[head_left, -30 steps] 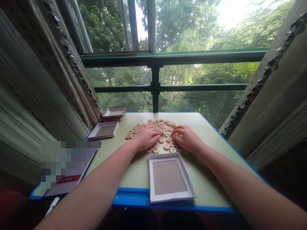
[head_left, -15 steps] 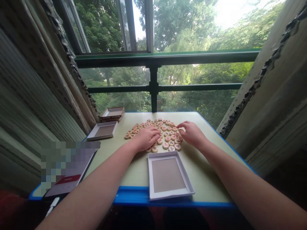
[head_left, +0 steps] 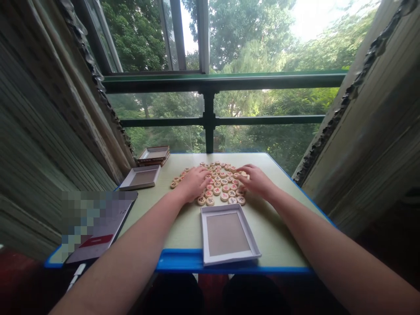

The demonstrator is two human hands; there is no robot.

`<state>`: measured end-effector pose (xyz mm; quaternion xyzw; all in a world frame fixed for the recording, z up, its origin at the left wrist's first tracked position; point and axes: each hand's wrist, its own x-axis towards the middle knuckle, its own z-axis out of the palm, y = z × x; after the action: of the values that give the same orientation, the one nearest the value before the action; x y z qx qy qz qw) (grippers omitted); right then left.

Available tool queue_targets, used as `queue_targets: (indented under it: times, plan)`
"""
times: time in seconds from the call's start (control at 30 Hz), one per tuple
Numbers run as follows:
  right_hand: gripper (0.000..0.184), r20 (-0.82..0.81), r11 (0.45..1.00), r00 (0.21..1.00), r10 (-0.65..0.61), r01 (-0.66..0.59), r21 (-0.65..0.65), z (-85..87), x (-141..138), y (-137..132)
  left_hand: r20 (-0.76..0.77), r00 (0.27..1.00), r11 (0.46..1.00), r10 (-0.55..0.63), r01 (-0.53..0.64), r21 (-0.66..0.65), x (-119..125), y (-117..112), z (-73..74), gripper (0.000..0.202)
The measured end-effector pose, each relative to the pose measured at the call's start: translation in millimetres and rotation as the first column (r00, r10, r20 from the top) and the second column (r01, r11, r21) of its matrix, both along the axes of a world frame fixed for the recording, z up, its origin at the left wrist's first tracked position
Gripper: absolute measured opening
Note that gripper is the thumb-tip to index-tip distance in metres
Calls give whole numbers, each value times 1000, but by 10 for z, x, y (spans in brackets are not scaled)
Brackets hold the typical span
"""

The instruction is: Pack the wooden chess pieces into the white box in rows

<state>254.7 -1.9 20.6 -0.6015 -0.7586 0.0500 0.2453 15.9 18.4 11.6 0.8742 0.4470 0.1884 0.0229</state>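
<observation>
Several round wooden chess pieces (head_left: 220, 185) with red and black characters lie spread flat on a pale green table (head_left: 278, 236). My left hand (head_left: 192, 183) rests palm down on the left part of the spread, fingers apart. My right hand (head_left: 257, 180) lies on its right edge, fingertips touching pieces near the far side. Just in front of the pieces lies an open white box tray (head_left: 227, 232), with nothing in it.
A second open white tray (head_left: 141, 177) sits at the left, with a brown box stack (head_left: 154, 156) behind it. A blurred tablet-like item (head_left: 95, 223) lies at the near left. The table has a blue rim and stands against a window railing (head_left: 210, 120).
Both hands have slid farther away over the pieces, and the spread has shifted slightly. The view has tilted a little.
</observation>
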Motion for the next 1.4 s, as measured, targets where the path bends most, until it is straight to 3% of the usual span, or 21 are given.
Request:
queue_targets:
  times: [0.4, 0.57, 0.7, 0.8, 1.03, 1.23, 1.4]
  plan:
    - [35, 110, 982, 976, 188, -188, -17, -180, -34, 180, -14, 995, 993, -95, 96, 66, 102, -7, -25, 38]
    - [30, 107, 996, 990, 91, -92, 5, -162, -18, 169, 0, 993, 990, -116, 115, 78, 93, -15, -29, 33]
    - [32, 95, 996, 991, 89, -91, 17, -163, 24, 165, 7, 997, 994, -80, 79, 70, 82, 0, -40, 34]
    - [29, 108, 997, 992, 70, -71, 9, -138, 22, 155, -5, 992, 991, -123, 123, 57, 106, -24, -20, 37]
    - [27, -31, 993, 999, -33, 30, -112, -61, -14, 106, 6, 987, 986, -163, 163, 40, 105, -7, -50, 35]
    - [35, -109, 988, 987, -121, 110, -105, 17, 72, 90, 53, 987, 988, -151, 148, 45, 50, 33, -66, 33]
    - [32, -126, 973, 989, -77, 46, -228, 24, 36, 52, 57, 978, 979, -199, 196, 50, 55, -25, -6, 32]
